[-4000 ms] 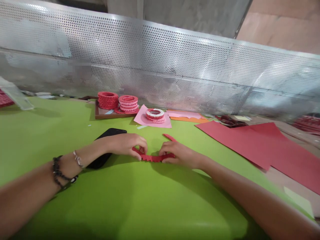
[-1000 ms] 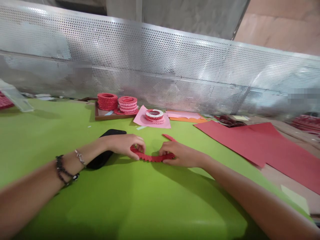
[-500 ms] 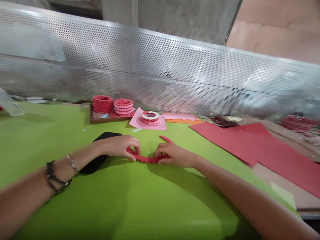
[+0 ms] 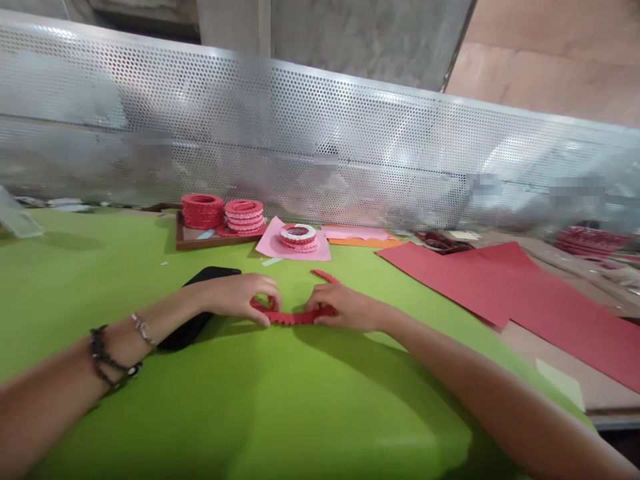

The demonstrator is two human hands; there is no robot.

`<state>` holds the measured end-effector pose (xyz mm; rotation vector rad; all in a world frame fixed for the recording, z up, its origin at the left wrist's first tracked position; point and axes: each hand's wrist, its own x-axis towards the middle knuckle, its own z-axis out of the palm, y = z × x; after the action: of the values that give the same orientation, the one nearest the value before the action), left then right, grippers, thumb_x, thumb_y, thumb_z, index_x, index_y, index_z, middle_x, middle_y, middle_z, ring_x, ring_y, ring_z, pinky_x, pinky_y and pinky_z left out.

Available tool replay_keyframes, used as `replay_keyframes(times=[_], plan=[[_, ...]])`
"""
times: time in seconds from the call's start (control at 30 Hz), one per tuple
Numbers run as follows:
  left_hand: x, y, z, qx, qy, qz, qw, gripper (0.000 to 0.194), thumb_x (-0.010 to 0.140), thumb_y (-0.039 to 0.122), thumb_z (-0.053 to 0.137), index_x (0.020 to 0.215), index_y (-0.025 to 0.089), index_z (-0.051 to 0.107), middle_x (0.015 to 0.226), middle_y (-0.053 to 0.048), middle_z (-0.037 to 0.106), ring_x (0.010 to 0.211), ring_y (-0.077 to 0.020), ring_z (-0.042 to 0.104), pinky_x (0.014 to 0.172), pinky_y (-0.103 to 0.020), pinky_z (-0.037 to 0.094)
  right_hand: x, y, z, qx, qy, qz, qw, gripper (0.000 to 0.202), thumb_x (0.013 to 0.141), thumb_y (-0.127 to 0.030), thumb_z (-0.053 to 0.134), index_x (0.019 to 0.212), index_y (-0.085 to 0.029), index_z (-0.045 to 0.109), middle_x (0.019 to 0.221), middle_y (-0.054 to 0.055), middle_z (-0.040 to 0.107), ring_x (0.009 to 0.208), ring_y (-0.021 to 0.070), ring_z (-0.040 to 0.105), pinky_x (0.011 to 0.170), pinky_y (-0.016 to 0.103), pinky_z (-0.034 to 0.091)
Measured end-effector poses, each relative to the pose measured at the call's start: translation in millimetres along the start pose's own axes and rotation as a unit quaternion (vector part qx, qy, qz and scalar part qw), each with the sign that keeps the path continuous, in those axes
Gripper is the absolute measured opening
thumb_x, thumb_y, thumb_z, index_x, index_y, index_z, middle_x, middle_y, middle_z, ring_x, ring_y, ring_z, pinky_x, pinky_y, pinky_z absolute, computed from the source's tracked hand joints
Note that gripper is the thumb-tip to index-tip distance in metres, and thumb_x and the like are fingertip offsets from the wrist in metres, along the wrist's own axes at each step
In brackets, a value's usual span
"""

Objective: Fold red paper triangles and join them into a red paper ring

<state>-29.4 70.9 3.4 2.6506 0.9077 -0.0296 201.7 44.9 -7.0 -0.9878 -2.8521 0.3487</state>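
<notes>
Head view: the left hand [image 4: 243, 293] and the right hand [image 4: 353, 308] are holding a narrow red strip [image 4: 293, 319] low over the green desk [image 4: 300, 407], near its middle. Each grip is pinching the strip between thumb and fingers, and the stretch between them is bowing toward the person. A red end [image 4: 325, 275] is poking out behind the right hand (whether it belongs to the same strip, I cannot tell).

As for progress, small teeth are already showing along the exposed stretch, so its edge seems shaped, while the fingers are covering the rest. How much handling is left, the view is not settling. Beyond, red rings [image 4: 203, 213] and red-and-pink rings [image 4: 244, 219] are standing stacked on a brown tray [image 4: 200, 245], looking further along than the strip. A white-topped ring stack [image 4: 299, 241] is sitting on pink paper [image 4: 269, 245], and large red sheets [image 4: 450, 277] are lying to the right.
</notes>
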Motion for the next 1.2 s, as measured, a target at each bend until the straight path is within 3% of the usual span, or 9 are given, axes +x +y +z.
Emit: replay_keyframes(times=[0.13,0.33,0.93,1.03,1.2], plan=[[-4,-8,-3.6,0.029,-0.007,-0.032,0.999,0.033,0.072,0.028,0.066,0.102,0.018,0.061,0.109,-0.007,0.058,0.1,-0.0219,0.053,0.085,-0.027,0.038,-4,7,-5,-0.032,0.014,0.016,0.999,0.011,0.077,-0.01,0.058,0.088,-0.013,0.058,0.089,0.006,0.06,0.083,0.0168,0.055,0.077,0.034,0.046],[-1,-14,-3.0,0.037,0.015,-0.01,0.999,0.015,0.077,0.028,0.058,0.087,0.019,0.064,0.09,-0.003,0.063,0.084,-0.0181,0.057,0.075,-0.025,0.04,-5,12,-4,-0.021,0.014,0.0,1.0,0.008,0.081,-0.019,0.06,0.088,-0.015,0.059,0.09,0.005,0.061,0.086,0.0173,0.056,0.078,0.034,0.047],[1,-9,-0.5,0.002,0.035,0.023,0.999,0.014,0.076,0.028,0.059,0.082,0.017,0.064,0.085,-0.002,0.062,0.08,-0.0176,0.057,0.075,-0.026,0.04,-1,14,0,-0.019,0.024,-0.003,1.0,0.006,0.08,-0.018,0.061,0.085,-0.015,0.06,0.086,0.003,0.06,0.08,0.0146,0.057,0.075,0.032,0.047],[1,-10,0.1,0.006,0.027,0.014,1.0,0.017,0.076,0.03,0.059,0.087,0.017,0.064,0.091,-0.004,0.062,0.084,-0.0183,0.057,0.077,-0.026,0.041,-4,12,-7,-0.023,0.02,0.0,1.0,0.006,0.081,-0.018,0.06,0.086,-0.016,0.06,0.086,0.004,0.06,0.082,0.0159,0.057,0.075,0.032,0.047],[-2,-16,0.0,0.027,0.021,-0.017,0.999,0.039,0.072,0.032,0.066,0.108,0.02,0.058,0.116,-0.006,0.055,0.106,-0.0227,0.051,0.089,-0.028,0.038,-13,10,-21,-0.037,0.026,0.037,0.998,0.013,0.08,-0.012,0.056,0.092,-0.017,0.059,0.096,0.007,0.06,0.093,0.0191,0.057,0.079,0.033,0.045]])
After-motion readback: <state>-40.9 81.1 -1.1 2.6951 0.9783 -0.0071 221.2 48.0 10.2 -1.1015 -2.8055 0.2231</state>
